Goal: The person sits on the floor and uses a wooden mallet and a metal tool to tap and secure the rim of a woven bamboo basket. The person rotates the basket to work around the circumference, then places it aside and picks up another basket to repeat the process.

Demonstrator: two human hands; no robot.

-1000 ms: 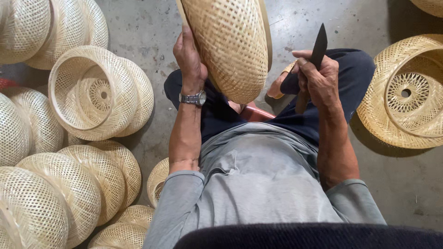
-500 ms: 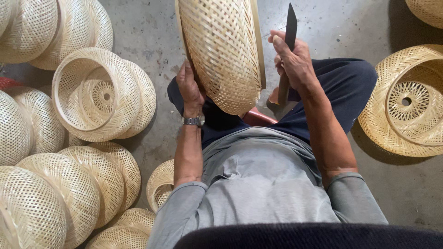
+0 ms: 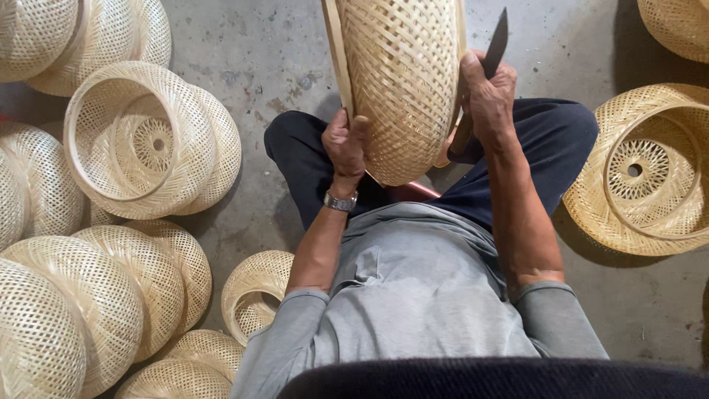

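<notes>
Head view: a woven bamboo basket (image 3: pixel 402 81) is held upright at 12 o'clock, above the lap of a seated person. Its weave is tight and diagonal, pale straw in colour, the body domed; a flat rim band (image 3: pixel 336 59) is seen along its left edge. The left hand (image 3: pixel 346 144) is placed at the basket's lower left, fingers curled closed against the weave and rim. A wristwatch (image 3: pixel 340 201) is worn on that wrist. The right hand (image 3: pixel 487 92) is pressed to the basket's right side, fingers closed around the handle of a dark-bladed knife (image 3: pixel 493 48), blade pointing to 12 o'clock. Similar baskets (image 3: pixel 140 140) lie on the concrete floor (image 3: pixel 273 52) at 9 o'clock, another (image 3: pixel 650 170) at 3 o'clock.
</notes>
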